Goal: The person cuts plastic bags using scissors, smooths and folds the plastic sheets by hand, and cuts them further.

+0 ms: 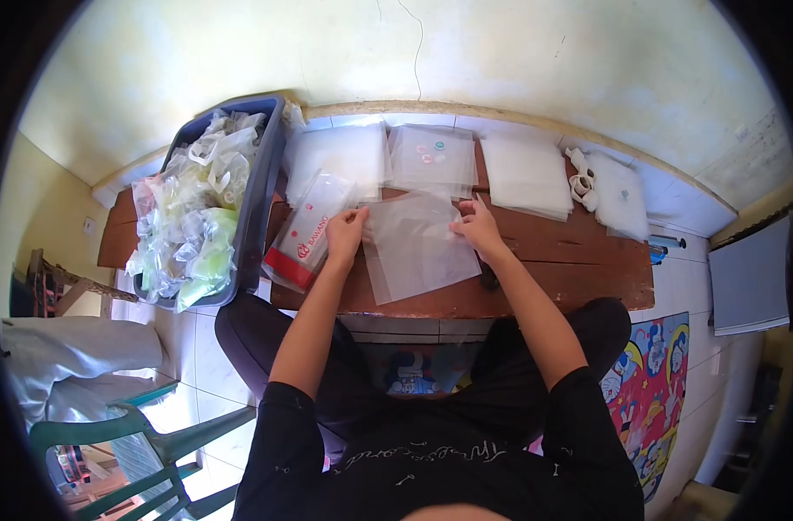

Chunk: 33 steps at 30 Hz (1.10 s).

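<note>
A clear plastic bag (414, 256) is spread flat over the front of the brown wooden table, between my two hands. My left hand (347, 234) pinches its upper left edge, fingers closed. At the opposite upper corner, my right hand (478, 229) has thumb and fingers closed on the bag. Left of my left hand lies a pack of printed plastic bags (308, 230) with red lettering and a red band. Just behind the clear bag sits a stack of clear bags (431, 165) with small coloured round pieces on top.
A dark grey tub (273, 165) heaped with crumpled plastic bags (201, 208) stands at the left. More bag stacks (337, 161) (525, 174) line the wall, with a white roll (580, 181) and another bag stack (619, 195) at right. A green chair (166, 443) stands lower left.
</note>
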### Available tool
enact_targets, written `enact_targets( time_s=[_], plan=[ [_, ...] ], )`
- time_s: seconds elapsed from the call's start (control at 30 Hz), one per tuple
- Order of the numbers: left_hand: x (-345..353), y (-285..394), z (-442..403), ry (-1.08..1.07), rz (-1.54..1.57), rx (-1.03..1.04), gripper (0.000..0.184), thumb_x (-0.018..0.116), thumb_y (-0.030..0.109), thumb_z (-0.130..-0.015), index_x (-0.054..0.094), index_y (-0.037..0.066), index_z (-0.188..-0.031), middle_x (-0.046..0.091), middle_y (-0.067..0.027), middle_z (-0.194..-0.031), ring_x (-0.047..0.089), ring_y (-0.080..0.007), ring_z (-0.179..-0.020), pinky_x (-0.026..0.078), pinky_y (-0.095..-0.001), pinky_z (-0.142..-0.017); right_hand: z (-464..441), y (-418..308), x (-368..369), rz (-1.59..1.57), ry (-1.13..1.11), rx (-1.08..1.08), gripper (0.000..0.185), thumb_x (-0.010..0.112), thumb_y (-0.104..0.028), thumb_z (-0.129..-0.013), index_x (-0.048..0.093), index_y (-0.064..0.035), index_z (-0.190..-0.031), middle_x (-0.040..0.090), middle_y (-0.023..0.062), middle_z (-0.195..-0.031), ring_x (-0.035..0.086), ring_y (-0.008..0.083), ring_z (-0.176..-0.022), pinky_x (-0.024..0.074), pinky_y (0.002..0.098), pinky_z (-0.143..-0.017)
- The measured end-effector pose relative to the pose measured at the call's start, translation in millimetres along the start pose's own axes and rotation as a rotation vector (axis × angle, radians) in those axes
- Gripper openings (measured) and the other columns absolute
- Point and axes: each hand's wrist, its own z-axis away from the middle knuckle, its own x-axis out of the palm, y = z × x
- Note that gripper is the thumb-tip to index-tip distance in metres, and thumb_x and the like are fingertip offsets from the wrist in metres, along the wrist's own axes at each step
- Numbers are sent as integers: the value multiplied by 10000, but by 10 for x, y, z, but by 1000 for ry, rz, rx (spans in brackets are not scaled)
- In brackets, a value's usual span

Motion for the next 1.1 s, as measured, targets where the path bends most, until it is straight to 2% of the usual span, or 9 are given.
enact_targets(
  time_s=[0.2, 0.3, 0.37, 0.43, 0.57, 0.77, 0.87, 0.93, 1.1],
  plan=[
    [8, -2, 44, -69, -61, 75, 234, 723, 70, -799, 655, -31, -999, 678, -64, -737, 621, -104, -589, 499, -227, -515, 132, 33, 63, 134, 108, -62, 559, 747, -47, -739, 490, 25, -1230, 655, 126, -858, 651, 221, -780, 540, 347, -668],
    [21, 14, 80, -47, -164, 104, 308, 725, 51, -771, 634, -27, -1055, 681, -75, -749, 631, -125, -610, 509, -254, -545, 281, -13, 142, 560, 219, -284, 575, 767, -102, -726, 500, 10, -1223, 630, 179, -1004, 628, 312, -918, 515, 426, -798],
    [30, 30, 93, -32, -197, 119, 350, 722, 48, -760, 621, -24, -1088, 683, -84, -755, 641, -146, -630, 519, -280, -573, 368, 16, 234, 789, 240, -541, 633, 770, -205, -740, 484, 4, -1265, 515, 243, -1250, 509, 389, -1161, 402, 503, -984],
    [56, -16, 69, 42, -378, 265, 455, 707, 35, -744, 576, -11, -1178, 681, -120, -766, 666, -221, -693, 525, -350, -653, 479, -6, 362, 885, 297, -665, 634, 742, -225, -779, 460, 8, -1297, 448, 249, -1330, 434, 404, -1238, 348, 509, -1037],
    [71, 33, 154, 102, -494, 416, 515, 704, 20, -743, 546, 5, -1233, 658, -106, -718, 644, -199, -632, 510, -326, -614, 524, -303, 573, 884, 309, -922, 674, 663, -318, -865, 391, 19, -1381, 344, 266, -1454, 287, 444, -1369, 244, 522, -1123],
    [81, 151, 247, 101, -606, 303, 540, 663, 23, -769, 507, 7, -1285, 664, -159, -828, 655, -306, -805, 517, -399, -760, 312, 293, 873, 1198, 102, -666, 703, 475, -493, -937, 352, -33, -1454, 246, 225, -1540, 207, 379, -1438, 131, 535, -1164],
    [148, 114, 313, 319, -811, 609, 497, 651, 41, -790, 522, 3, -1269, 661, -180, -951, 626, -330, -972, 489, -428, -865, 333, 284, 928, 1250, 125, -666, 688, 446, -500, -947, 346, -59, -1465, 239, 209, -1549, 202, 368, -1443, 115, 535, -1167],
    [221, 276, 257, 218, -770, 904, 415, 676, 86, -796, 587, -11, -1189, 650, -191, -1037, 575, -340, -1093, 458, -423, -931, 344, 281, 922, 1258, 133, -685, 672, 450, -490, -949, 355, -63, -1460, 249, 212, -1543, 218, 372, -1436, 128, 536, -1163],
    [649, 361, -40, -115, -579, 734, 327, 704, 193, -801, 675, 3, -1066, 671, -168, -1015, 621, -324, -1000, 482, -408, -887, 362, 258, 908, 1235, 139, -701, 662, 450, -491, -950, 379, -57, -1444, 245, 222, -1540, 201, 386, -1439, 130, 556, -1157]
  ],
)
